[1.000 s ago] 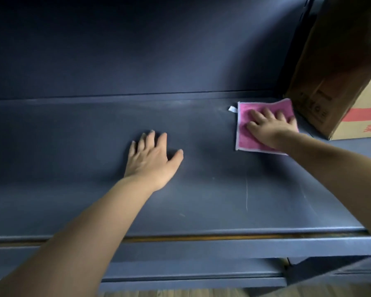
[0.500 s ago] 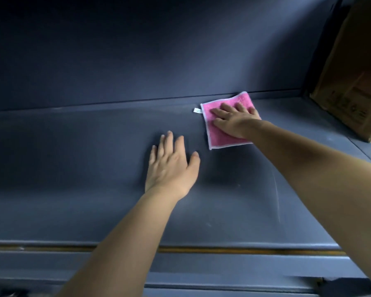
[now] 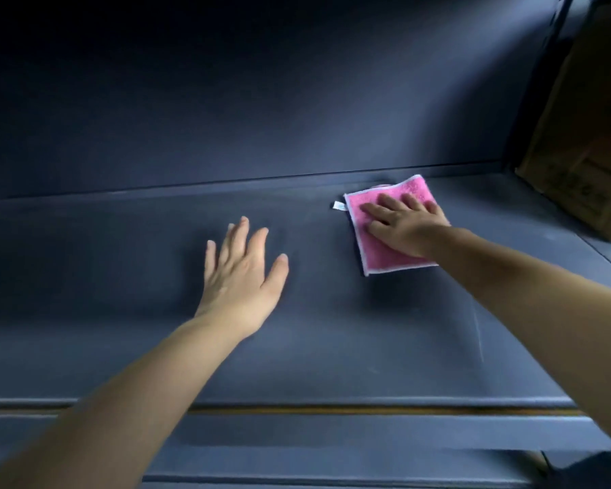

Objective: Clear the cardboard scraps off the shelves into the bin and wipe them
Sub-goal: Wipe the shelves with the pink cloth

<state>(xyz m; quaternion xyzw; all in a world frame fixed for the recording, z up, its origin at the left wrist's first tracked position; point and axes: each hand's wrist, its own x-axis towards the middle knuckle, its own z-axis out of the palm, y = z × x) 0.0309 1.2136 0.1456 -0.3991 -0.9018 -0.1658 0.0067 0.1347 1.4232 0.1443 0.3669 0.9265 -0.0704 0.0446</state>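
Observation:
A dark blue-grey shelf (image 3: pixel 332 347) fills the view, with no cardboard scraps visible on it. A pink cloth (image 3: pixel 378 254) with a white edge and a small white tag lies flat near the shelf's back right. My right hand (image 3: pixel 403 224) presses on it with fingers spread and straight. My left hand (image 3: pixel 242 273) rests flat on the bare shelf surface, left of the cloth, fingers extended.
A brown cardboard box (image 3: pixel 586 142) stands on the shelf at the far right, close to the cloth. The shelf's back wall (image 3: pixel 261 118) rises just behind the cloth. A front lip (image 3: pixel 332 405) with a yellowish strip runs along the near edge.
My right hand slid the pink cloth leftward along the back of the shelf, away from the cardboard box. The view shifted, and my left hand stayed flat on the shelf.

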